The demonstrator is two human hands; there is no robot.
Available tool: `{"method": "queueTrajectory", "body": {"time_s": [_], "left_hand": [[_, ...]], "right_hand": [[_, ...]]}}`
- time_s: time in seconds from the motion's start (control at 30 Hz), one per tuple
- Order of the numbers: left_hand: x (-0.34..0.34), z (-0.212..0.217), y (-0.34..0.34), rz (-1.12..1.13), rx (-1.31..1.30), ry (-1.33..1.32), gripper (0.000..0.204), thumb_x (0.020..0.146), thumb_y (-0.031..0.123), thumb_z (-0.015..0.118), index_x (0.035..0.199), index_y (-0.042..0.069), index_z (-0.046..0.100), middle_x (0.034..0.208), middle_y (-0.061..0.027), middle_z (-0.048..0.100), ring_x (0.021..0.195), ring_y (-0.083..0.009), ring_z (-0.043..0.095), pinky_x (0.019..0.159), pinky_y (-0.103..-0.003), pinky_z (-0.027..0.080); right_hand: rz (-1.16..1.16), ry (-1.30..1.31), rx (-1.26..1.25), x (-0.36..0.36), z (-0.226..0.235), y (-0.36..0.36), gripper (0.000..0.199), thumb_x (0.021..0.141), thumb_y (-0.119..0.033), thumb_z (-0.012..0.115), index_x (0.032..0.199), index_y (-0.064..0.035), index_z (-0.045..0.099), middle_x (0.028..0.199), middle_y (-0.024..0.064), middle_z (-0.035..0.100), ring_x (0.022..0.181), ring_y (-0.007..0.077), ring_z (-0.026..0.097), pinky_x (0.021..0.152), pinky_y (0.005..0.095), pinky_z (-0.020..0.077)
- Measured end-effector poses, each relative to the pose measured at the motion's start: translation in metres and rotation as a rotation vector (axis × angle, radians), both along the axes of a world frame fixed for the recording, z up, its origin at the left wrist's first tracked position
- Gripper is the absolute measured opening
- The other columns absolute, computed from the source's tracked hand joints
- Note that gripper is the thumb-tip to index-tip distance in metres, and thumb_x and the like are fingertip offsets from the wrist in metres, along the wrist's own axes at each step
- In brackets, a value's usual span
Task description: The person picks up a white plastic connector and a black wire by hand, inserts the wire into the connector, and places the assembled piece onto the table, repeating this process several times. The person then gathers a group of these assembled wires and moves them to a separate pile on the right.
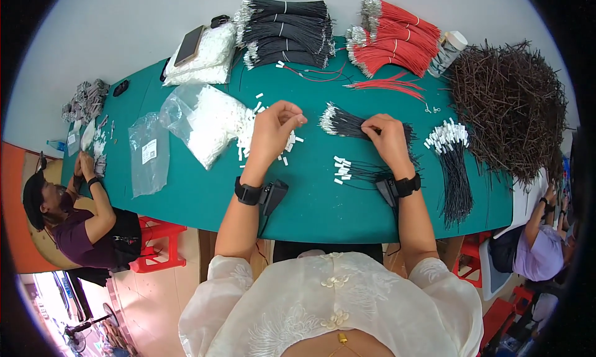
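Note:
My left hand is raised beside a heap of small white plastic connectors that spill from an opened clear bag. Its thumb and fingers are pinched together; whatever they hold is too small to make out. My right hand is closed at the fingertips on black wire, over a loose bunch with bare silver ends pointing left. Nearer to me lie several black wires with white connectors on their ends. Right of my right hand rests a thicker bunch of connector-tipped black wires.
Tied bundles of black wires and red wires lie at the back, with loose red wires in front. A dark tangled heap covers the far right. A phone tops full bags. Co-workers sit at both sides.

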State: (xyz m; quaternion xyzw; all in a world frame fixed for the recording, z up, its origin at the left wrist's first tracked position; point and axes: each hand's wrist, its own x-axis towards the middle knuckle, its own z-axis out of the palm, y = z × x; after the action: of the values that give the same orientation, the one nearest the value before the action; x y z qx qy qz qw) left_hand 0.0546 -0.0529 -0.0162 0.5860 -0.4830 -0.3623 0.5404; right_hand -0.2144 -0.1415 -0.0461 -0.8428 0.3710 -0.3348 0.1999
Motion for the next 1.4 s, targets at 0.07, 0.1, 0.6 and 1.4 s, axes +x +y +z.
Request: {"method": "queueTrajectory", "body": {"time_s": [0.07,0.1,0.6,1.4], "left_hand": [[-0.007,-0.003,0.003,-0.026,-0.005,0.053,0.007,0.091,0.007,0.068,0.089,0.001,0.070,0.081,-0.0065,0.072,0.073,-0.0140,0.066,0.068,-0.026,0.051],[-0.010,-0.006,0.005,-0.048,-0.009,0.103,0.008,0.092,0.007,0.067,0.091,0.000,0.071,0.081,-0.0051,0.071,0.073,-0.0115,0.065,0.068,-0.025,0.051],[-0.036,-0.045,0.015,-0.139,0.018,0.165,0.013,0.092,0.010,0.071,0.102,0.002,0.075,0.078,-0.0009,0.069,0.068,-0.0056,0.059,0.061,-0.021,0.047],[-0.044,-0.062,0.008,-0.098,-0.111,-0.014,0.013,0.090,0.011,0.074,0.096,-0.001,0.073,0.077,-0.0017,0.070,0.071,-0.0067,0.062,0.064,-0.022,0.049]], "right_hand": [[-0.028,-0.048,0.038,0.001,0.005,0.002,0.007,0.084,0.000,0.072,0.090,0.0027,0.069,0.083,0.0112,0.070,0.073,0.0203,0.068,0.066,0.0304,0.0528],[-0.025,-0.048,0.037,0.004,0.011,0.005,0.007,0.084,0.000,0.072,0.090,0.0027,0.069,0.083,0.0112,0.070,0.073,0.0203,0.068,0.066,0.0304,0.0528],[0.148,-0.211,0.155,0.022,0.019,0.048,0.007,0.087,-0.004,0.071,0.090,0.0013,0.068,0.078,0.0087,0.069,0.062,0.0142,0.061,0.056,0.0276,0.0461],[0.145,-0.221,0.119,0.022,0.002,0.044,0.011,0.085,-0.010,0.074,0.090,0.0003,0.072,0.079,0.0136,0.071,0.063,0.0228,0.066,0.058,0.0322,0.0507]]}}
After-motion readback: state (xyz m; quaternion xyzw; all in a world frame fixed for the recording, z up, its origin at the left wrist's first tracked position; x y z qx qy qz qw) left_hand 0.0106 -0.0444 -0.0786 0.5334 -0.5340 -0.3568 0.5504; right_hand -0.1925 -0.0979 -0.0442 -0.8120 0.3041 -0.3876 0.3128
